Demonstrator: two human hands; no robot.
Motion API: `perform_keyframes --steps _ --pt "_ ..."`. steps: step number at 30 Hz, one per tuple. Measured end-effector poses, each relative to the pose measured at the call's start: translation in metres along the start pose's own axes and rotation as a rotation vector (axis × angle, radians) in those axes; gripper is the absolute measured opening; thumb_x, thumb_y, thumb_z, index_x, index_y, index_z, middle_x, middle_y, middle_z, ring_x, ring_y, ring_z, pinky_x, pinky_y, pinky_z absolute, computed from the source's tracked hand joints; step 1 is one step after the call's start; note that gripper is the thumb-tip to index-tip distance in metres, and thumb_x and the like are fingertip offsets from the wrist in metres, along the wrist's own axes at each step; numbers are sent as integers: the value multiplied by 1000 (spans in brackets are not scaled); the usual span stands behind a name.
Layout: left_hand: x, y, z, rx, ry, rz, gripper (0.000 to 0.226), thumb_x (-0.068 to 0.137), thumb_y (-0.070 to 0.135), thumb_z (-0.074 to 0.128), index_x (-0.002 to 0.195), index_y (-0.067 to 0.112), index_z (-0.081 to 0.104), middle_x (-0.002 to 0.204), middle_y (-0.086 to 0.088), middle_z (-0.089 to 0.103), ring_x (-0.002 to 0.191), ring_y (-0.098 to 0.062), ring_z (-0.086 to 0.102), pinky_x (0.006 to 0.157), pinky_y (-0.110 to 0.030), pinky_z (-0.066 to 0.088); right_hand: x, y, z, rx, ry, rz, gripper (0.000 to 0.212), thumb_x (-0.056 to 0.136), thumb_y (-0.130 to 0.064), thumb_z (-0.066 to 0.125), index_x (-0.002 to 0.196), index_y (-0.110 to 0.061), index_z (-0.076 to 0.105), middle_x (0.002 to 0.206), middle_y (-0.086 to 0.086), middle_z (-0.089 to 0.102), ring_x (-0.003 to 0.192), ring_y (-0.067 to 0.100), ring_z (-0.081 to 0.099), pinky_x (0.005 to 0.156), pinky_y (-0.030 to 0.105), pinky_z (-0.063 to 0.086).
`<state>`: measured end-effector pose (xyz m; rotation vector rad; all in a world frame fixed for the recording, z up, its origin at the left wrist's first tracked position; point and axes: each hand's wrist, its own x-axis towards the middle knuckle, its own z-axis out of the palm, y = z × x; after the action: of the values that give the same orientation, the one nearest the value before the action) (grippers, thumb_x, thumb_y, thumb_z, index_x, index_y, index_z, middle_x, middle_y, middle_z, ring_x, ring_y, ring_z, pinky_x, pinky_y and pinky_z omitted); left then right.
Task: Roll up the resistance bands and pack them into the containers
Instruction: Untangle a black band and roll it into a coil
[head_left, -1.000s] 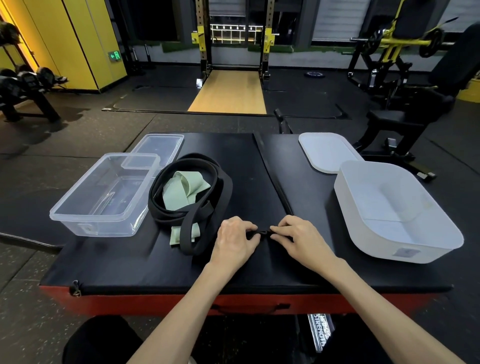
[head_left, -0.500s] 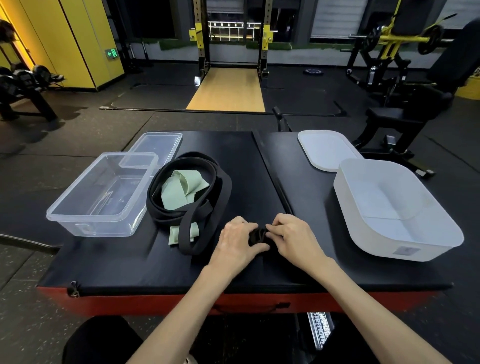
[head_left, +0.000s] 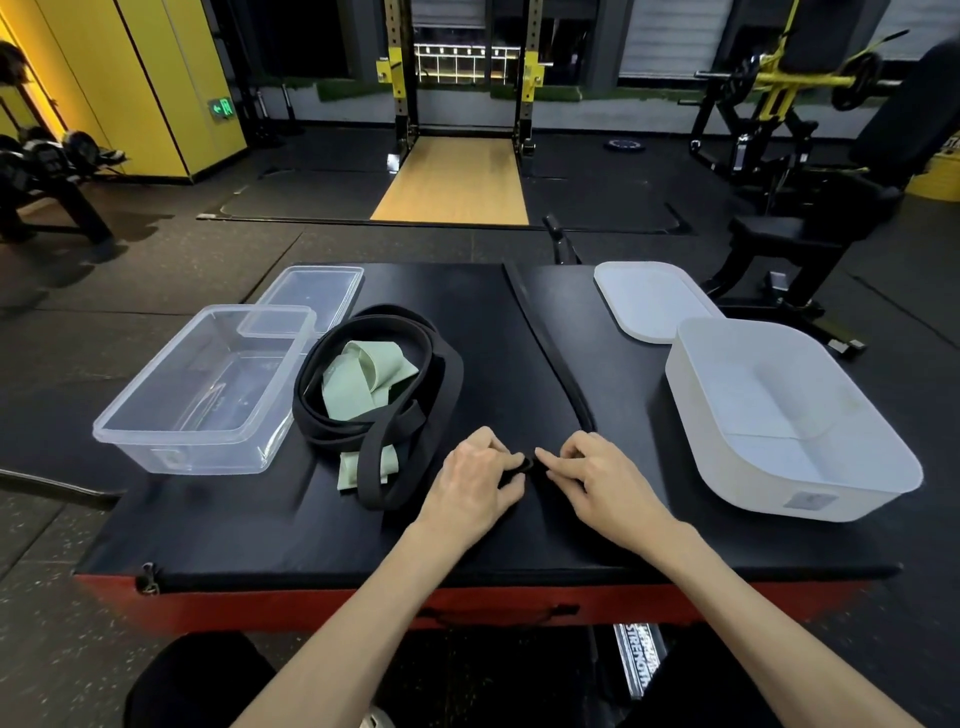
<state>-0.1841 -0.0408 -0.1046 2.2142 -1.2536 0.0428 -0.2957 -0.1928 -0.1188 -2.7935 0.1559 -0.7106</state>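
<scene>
A small black coil of band (head_left: 527, 464) is sitting on the worktop (head_left: 519, 545) near its front edge, and both hands are pinching it. The left hand (head_left: 480, 480) is curling thumb and fingers round one side. The right hand (head_left: 597, 478) is nipping the other side with thumb and forefinger, probably so the springy turns cannot unwind while the roll is tightened. I cannot tell whether this coil is joined to the black band (head_left: 332, 434) lying looped just to the left. That loop is encircling a crumpled green band (head_left: 371, 371), which is not yet rolled. The clear container (head_left: 208, 457) is standing open beside them with its clear lid (head_left: 311, 291) behind. The white container (head_left: 779, 499) and white lid (head_left: 649, 301) are sitting to the right, seemingly placed for easy packing.
</scene>
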Motion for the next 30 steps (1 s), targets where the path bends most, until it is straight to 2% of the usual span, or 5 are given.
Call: perform_keyframes --steps 3,9,20,25,30 --pt "-2 6 5 -30 39 -101 33 86 32 66 116 19 68 104 0 56 87 -17 62 76 -24 49 2 -8 4 54 54 103 22 76 -15 80 97 -11 76 75 -1 63 66 18 62 60 27 52" --pt "-3 14 11 -112 46 -202 41 83 38 70 116 15 67 105 0 53 80 -14 60 76 -23 49 -3 -13 12 66 64 106 11 84 -8 71 93 -5 75 75 0 55 66 17 54 57 22 39" --pt "17 -6 -11 -70 -211 67 42 76 25 77 113 9 67 121 3 54 77 -7 51 87 -30 47 -3 -11 6 32 15 20 16 82 -9 73 98 -8 74 78 -2 55 67 17 53 57 21 43" --pt "24 -13 -6 -61 -285 205 57 78 19 74 131 17 54 134 0 52 121 -17 48 103 -33 38 -4 -11 -1 57 -38 18 21 86 -12 59 102 -9 73 83 -3 57 71 17 54 61 22 41" --pt "22 -15 -1 -7 -258 251 42 84 20 69 125 16 61 126 2 60 113 -20 53 98 -30 40 -6 -3 -6 81 -126 45 31 88 -10 60 116 -19 69 89 -4 55 81 14 51 68 20 37"
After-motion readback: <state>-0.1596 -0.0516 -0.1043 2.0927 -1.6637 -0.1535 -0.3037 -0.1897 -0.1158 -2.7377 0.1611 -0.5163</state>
